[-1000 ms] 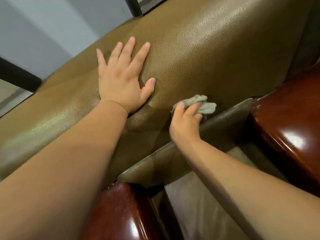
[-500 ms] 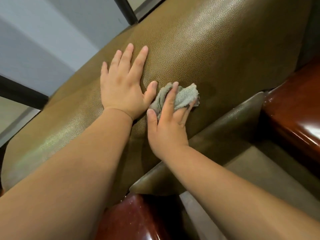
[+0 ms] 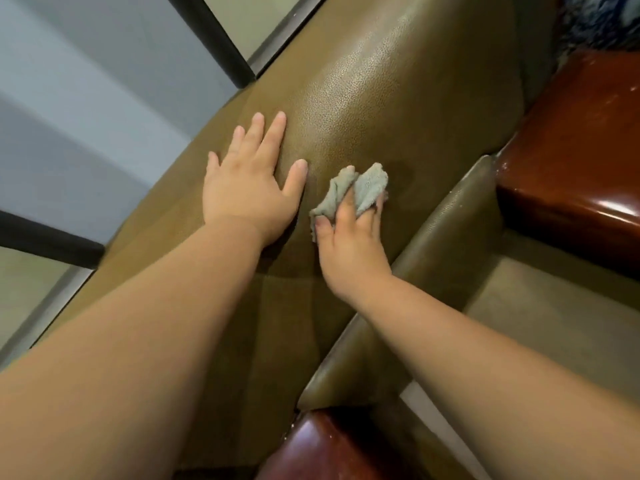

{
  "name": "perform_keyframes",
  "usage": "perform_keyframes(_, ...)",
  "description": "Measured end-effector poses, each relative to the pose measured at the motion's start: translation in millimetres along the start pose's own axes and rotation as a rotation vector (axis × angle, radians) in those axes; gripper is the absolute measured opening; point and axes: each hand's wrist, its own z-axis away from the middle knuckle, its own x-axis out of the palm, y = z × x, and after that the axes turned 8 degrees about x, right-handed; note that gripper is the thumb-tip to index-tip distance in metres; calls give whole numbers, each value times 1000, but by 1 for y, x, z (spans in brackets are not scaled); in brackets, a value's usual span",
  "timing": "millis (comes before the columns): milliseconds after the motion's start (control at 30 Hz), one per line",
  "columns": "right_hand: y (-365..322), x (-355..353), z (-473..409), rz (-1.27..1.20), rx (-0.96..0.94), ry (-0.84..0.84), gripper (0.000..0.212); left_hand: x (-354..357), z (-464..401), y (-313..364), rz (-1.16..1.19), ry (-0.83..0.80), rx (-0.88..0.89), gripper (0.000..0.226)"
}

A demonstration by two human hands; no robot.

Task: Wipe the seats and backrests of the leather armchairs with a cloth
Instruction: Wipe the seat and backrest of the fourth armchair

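One cloth [image 3: 349, 194] inside right grip [image 3: 349, 244]

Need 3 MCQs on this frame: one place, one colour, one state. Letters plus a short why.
1. Where does the left hand lie?
A. flat on the backrest
B. on the wooden armrest
C. on the seat cushion

2. What colour is the cloth?
A. red
B. grey-green
C. black

3. What is the right hand doing?
A. hanging idle
B. pointing at the window
C. gripping the bunched cloth against the backrest

Answers:
1 A, the fingers are spread straight on the olive leather.
2 B, the cloth looks pale grey-green against the leather.
3 C, the fingers curl round the cloth on the leather.
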Motion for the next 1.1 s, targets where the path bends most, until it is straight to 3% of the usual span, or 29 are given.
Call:
perform_keyframes(133, 44, 16, -8, -192, 589, 43, 73, -6, 60, -31, -63, -30, 135, 75)
perform_keyframes(200, 23, 29, 8, -218, 499, 44, 75, 3, 72, -34, -113, 34, 146, 77)
perform_keyframes(267, -9, 39, 33, -218, 228, 37, 82, 11, 72, -32, -124, 100, 140, 79)
perform_keyframes(367, 4, 45, 42, -37, 19, 0, 91, 15, 72, -34, -110, 168, 158, 79)
perform_keyframes(433, 45, 46, 31, 42, 180, -3, 89, 18, 73, -36, -108, 180, 163, 80)
perform_keyframes(533, 71, 48, 32, -32, 483, 70, 76, 21, 75, -32, -119, 204, 150, 83)
perform_keyframes(600, 43, 60, 44, -101, 438, 70, 76, 23, 75, -33, -126, 215, 153, 84)
perform_keyframes(700, -2, 71, 72, -130, 192, 14, 85, 24, 76, -32, -126, 207, 151, 84)
perform_keyframes(767, 6, 77, 77, -64, 105, 28, 93, 24, 75, -32, -133, 211, 157, 84)
perform_keyframes(833, 38, 82, 69, 15, 186, 53, 95, 25, 74, -33, -136, 217, 159, 84)
perform_keyframes(933, 57, 85, 66, -97, 546, 56, 77, 27, 75, -32, -139, 212, 157, 84)
perform_keyframes(1000, 23, 86, 73, -238, 477, 77, 75, 28, 75, -33, -151, 218, 147, 84)
perform_keyframes(1100, -23, 89, 92, -279, 115, 40, 84, 26, 75, -35, -139, 209, 152, 82)
